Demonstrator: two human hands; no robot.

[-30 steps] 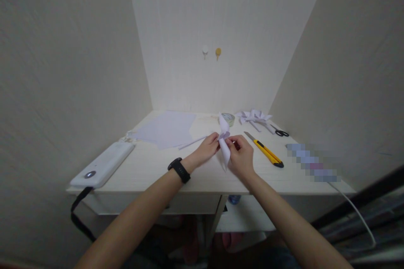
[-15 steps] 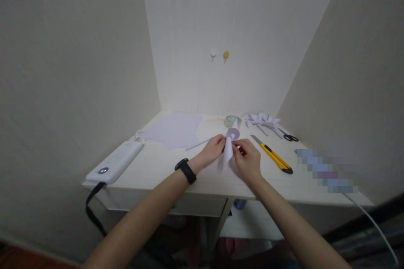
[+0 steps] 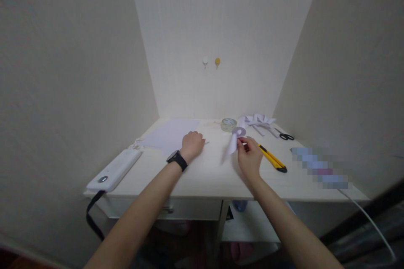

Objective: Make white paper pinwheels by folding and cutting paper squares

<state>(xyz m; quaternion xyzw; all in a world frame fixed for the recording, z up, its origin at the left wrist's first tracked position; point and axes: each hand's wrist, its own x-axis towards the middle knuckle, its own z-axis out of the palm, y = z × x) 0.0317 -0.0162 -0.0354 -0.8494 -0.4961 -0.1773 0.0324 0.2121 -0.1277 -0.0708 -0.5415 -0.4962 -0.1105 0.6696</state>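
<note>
A folded white paper pinwheel [image 3: 232, 144] with curled blades and a round centre is pinched between the thumb and fingers of my right hand [image 3: 249, 155], just above the desk. My left hand [image 3: 193, 146], with a black watch on the wrist, rests low over the desk with its fingers curled round a thin white paper stick [image 3: 206, 142]. Only the tip of the stick shows past the fingers; the rest is hidden under the hand. A yellow utility knife [image 3: 274, 159] lies right beside my right hand, its blade partly covered by it.
White paper sheets [image 3: 170, 132] lie at the back left. A tape roll [image 3: 228, 125], finished-looking paper pinwheels [image 3: 259, 121] and black-handled scissors [image 3: 286, 136] are at the back right. A white power bank-like device [image 3: 115, 170] with a strap sits left. A blurred-out object [image 3: 320, 168] trails a cable.
My left hand has let go of the paper pinwheel and moved left onto the thin paper stick. My right hand still holds the pinwheel. The view has shifted slightly.
</note>
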